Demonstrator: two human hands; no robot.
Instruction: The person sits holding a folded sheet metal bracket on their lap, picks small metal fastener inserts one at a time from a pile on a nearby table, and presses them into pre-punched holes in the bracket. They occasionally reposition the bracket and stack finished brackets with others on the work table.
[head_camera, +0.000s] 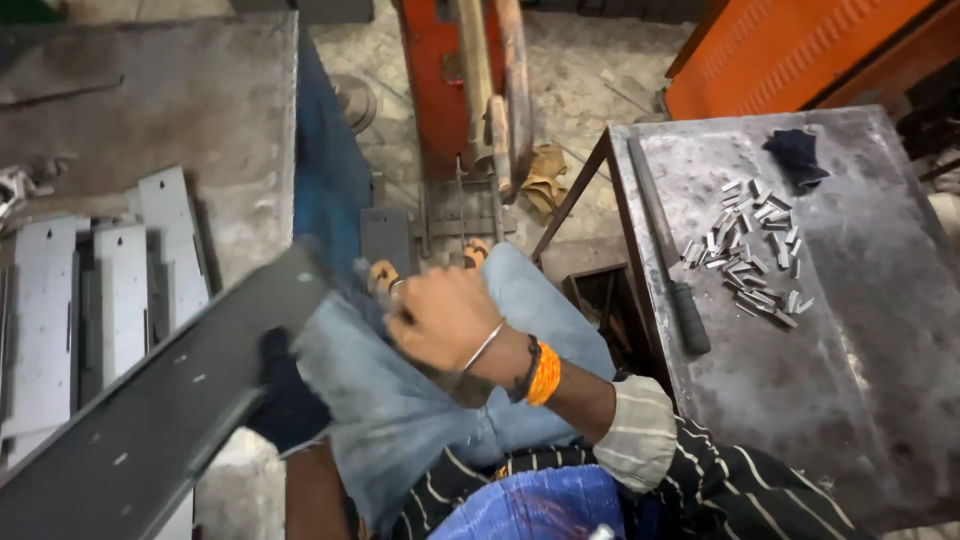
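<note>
Grey steel makes up the long metal channel (150, 410) that slants from just left of the right hand (440, 318) down toward the person's near left. That hand hovers over the knee in pale blue jeans (420, 400), fingers curled inward with the back of the hand up; motion blur hides whether anything is pinched in it or whether it touches the channel's upper end, so I cannot tell its grip. A silver bangle and an orange thread band (545, 373) circle the wrist, above a rolled striped sleeve. The left hand is out of sight.

Beyond the channel, further left of the hand, flat grey metal plates (120, 290) lie side by side on a worn tabletop (170, 90). Straight ahead of the hand stands a red machine frame (440, 80) on the speckled floor. To the right of the hand, a second steel tabletop (850, 370) carries a long file with a dark handle (668, 250) along its near edge, a heap of small cut metal pieces (750, 250) past it, and a dark cloth (797, 155) beyond those.
</note>
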